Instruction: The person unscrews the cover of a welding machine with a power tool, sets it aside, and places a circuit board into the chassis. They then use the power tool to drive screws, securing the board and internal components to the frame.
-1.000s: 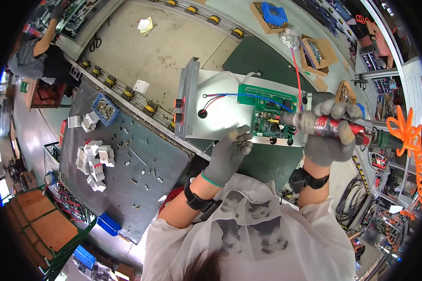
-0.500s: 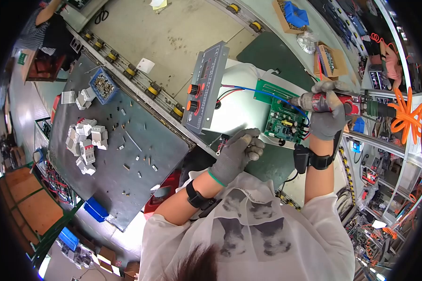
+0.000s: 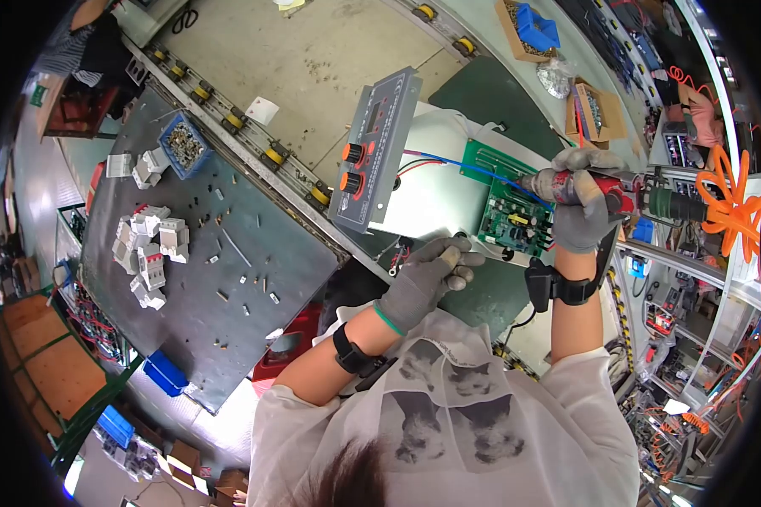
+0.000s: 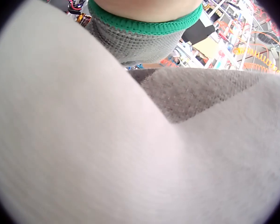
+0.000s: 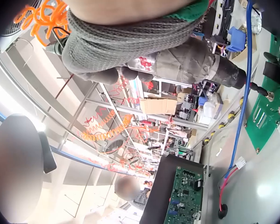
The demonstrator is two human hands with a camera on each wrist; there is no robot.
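In the head view my right hand (image 3: 585, 198) grips a red and grey power driver (image 3: 615, 193), its nose over the upper right part of a green circuit board (image 3: 516, 215). The right wrist view shows the driver (image 5: 191, 63) with its bit (image 5: 257, 88) at a metal fastener (image 5: 270, 96) on the board. The board lies on a white metal plate (image 3: 435, 200) beside an upright grey control panel (image 3: 376, 152) with orange-ringed knobs. My left hand (image 3: 423, 283), fingers curled, is at the plate's near edge; whether it holds something small cannot be told.
On the dark table (image 3: 254, 220) at left lie white blocks (image 3: 150, 245), scattered small parts and a blue bin (image 3: 183, 145) of parts. Boxes (image 3: 596, 110) of hardware stand at upper right. An orange coiled hose (image 3: 731, 211) hangs right of the driver. Another person stands at upper left.
The driver has moved from the middle of the board to its upper right part. The panel's face with its knobs has turned more into view. My left hand has moved only slightly.
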